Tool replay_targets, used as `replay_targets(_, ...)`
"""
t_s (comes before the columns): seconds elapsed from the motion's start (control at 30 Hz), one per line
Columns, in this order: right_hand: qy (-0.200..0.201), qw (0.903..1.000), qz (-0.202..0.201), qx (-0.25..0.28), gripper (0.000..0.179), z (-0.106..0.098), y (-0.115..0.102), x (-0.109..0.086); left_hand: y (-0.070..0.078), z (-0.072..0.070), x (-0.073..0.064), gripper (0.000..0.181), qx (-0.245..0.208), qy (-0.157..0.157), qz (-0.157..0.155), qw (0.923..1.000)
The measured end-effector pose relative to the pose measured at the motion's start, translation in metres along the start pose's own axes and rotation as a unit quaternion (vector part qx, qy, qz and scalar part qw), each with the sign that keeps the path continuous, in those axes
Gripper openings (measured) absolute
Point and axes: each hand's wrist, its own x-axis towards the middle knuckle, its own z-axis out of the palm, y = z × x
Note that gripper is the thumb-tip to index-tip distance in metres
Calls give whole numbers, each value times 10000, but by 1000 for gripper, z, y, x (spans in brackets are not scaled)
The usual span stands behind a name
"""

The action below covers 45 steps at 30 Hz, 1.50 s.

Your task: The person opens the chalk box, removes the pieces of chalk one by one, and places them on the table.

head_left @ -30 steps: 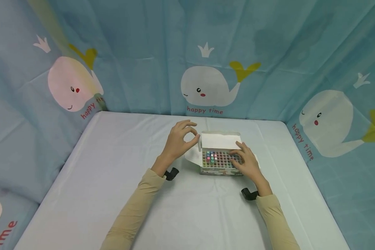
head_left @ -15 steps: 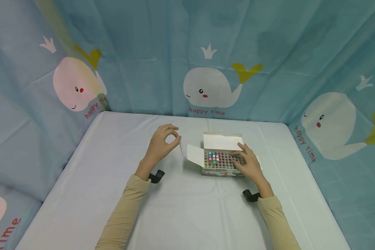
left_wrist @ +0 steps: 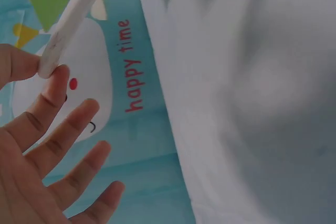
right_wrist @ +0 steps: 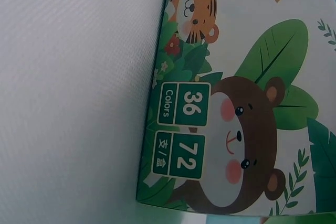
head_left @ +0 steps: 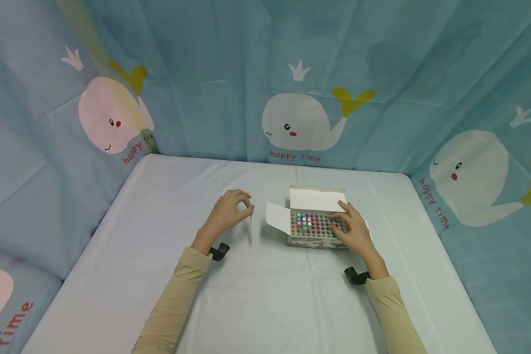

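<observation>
My left hand (head_left: 224, 214) is over the table left of the box, pinching a slim white stick (head_left: 251, 228) between thumb and index finger. The stick hangs down from the fingertips; in the left wrist view the white stick (left_wrist: 71, 22) has a rounded end, and the other fingers are spread. Whether it is chalk or a pen cannot be told. My right hand (head_left: 355, 231) rests at the right end of the open cardboard box (head_left: 311, 243), fingers loosely bent at its lid and top. Rows of round coloured ends (head_left: 320, 226) fill the box; several brighter ones stand higher at the left.
The box's white lid (head_left: 316, 198) stands up at the back, and a side flap (head_left: 278, 217) sticks out left. In the right wrist view the printed box face (right_wrist: 236, 140) reads 36 Colors, 72. A white cloth covers the table (head_left: 265, 300); whale-printed curtains (head_left: 203, 113) surround it.
My left hand has moved left from beside the box and then lower, carrying the white stick, which now hangs upright. The left flap has swung outward. My right hand stays at the box.
</observation>
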Motion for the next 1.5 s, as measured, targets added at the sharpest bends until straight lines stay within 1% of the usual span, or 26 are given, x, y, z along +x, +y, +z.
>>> replay_targets(0.17, 9, 10000, 49, 27, 21, -1, -3, 0, -7, 9, 1, 20, 131, -415, -20, 9990)
replay_targets(0.27, 54, 10000, 30, 43, 21, 0, -3, -1, -12, 15, 1, 20, 290, -575, 34, 9979)
replay_targets(0.37, 27, 10000, 5, 47, 21, 3, -3, 0, -17, 19, 1, 20, 383, -681, -7, 9969)
replay_targets(0.47, -25, 10000, -25, 35, 22, 6, -3, 2, -21, 21, 0, 20, 461, -725, -23, 9963)
replay_targets(0.63, -46, 9999, 93, 61, 21, 6, -4, 2, -23, 22, 2, 19, 436, -749, 90, 9962)
replay_targets(0.73, -68, 9999, 126, 44, 21, 5, -4, 3, -25, 26, 4, 19, 472, -767, 98, 9959)
replay_targets(0.83, -55, 9999, 103, 23, 21, 4, -3, 3, -27, 31, 7, 20, 622, -776, 71, 9950)
replay_targets(0.93, -10, 10000, 77, 42, 21, 2, -3, 2, -30, 37, 11, 22, 874, -778, 87, 9931)
replay_targets(1.07, 9, 10000, 56, 53, 22, 1, -1, 1, -31, 41, 13, 24, 1122, -823, 61, 9903)
replay_targets(1.17, 9, 10000, 39, 44, 22, 0, 0, 0, -32, 42, 13, 24, 1152, -860, -22, 9896)
replay_targets(1.5, 48, 10000, -32, 55, 21, 1, 2, 0, -32, 45, 11, 24, 1186, -939, -20, 9885)
